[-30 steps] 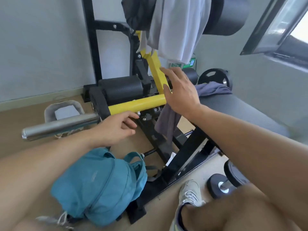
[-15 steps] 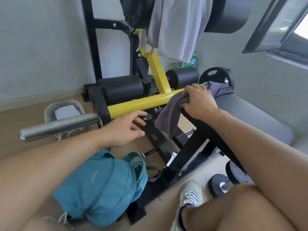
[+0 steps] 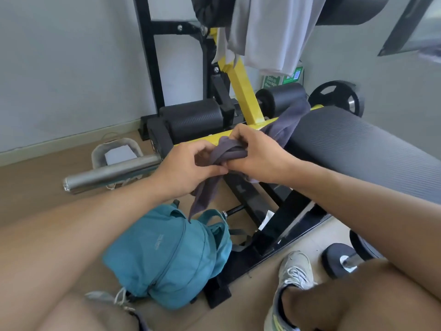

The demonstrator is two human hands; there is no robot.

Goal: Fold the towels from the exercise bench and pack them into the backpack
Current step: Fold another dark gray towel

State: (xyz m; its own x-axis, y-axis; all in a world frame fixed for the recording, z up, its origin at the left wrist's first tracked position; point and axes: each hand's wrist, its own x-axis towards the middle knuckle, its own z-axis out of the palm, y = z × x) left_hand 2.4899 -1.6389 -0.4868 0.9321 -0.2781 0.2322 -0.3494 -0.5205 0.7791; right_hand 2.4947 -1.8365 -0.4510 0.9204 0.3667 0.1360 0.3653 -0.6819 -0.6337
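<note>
Pale grey walls and a tan floor framed a black-and-yellow exercise bench (image 3: 241, 91), whose ribbed dark grey pad (image 3: 358, 151) ran off toward 3 o'clock. Both hands met at the centre over the yellow crossbar (image 3: 202, 139): the left hand (image 3: 188, 168) and the right hand (image 3: 257, 158) each had fingers curled round a bunched dark grey-purple towel (image 3: 229, 154), probably gathering it clear of the frame so it could be folded. Part of the towel trailed up toward 1 o'clock beside the pad, and a loose tail hung toward 6 o'clock, just above the teal fabric backpack (image 3: 167, 254) lying on the floor against the bench foot, seemingly kept within reach for packing. A light grey towel (image 3: 269, 32) hung from the padded roller at 12 o'clock, not yet collected.
</note>
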